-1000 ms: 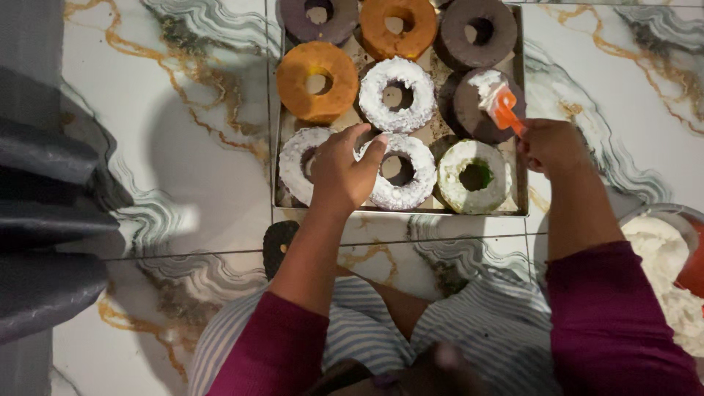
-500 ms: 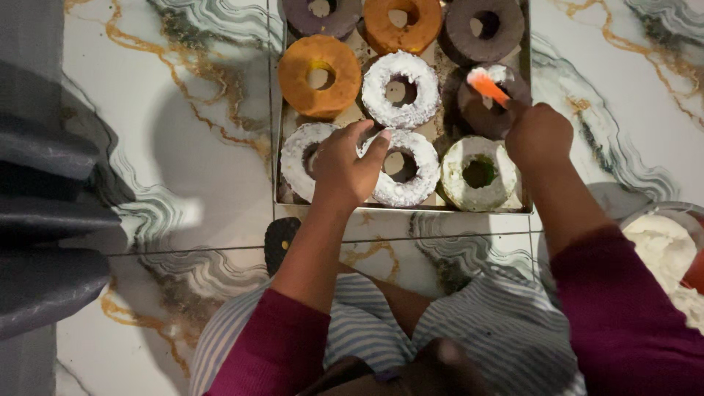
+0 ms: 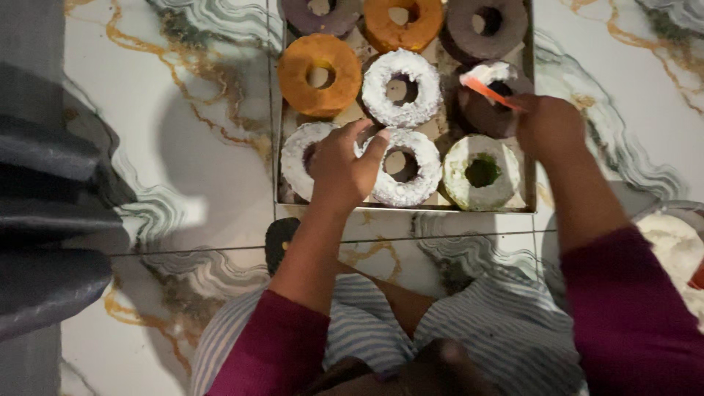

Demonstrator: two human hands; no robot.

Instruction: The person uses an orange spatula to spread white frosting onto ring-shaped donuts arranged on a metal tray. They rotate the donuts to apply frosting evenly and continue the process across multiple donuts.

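Marble floor; left hand [image 3: 339, 170] hides frosted doughnut [image 3: 302, 150].

glossy marble floor [image 3: 183, 147], rough white-coated rings [image 3: 402, 88]

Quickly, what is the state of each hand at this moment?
Left hand: open, fingers resting on the white frosted ring cake.
Right hand: closed, holding an orange spatula with white frosting.

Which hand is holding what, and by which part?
Right hand holds an orange spatula by its handle end, blade on a brown ring cake. Left hand rests on the white-coated ring cakes, gripping nothing visible.
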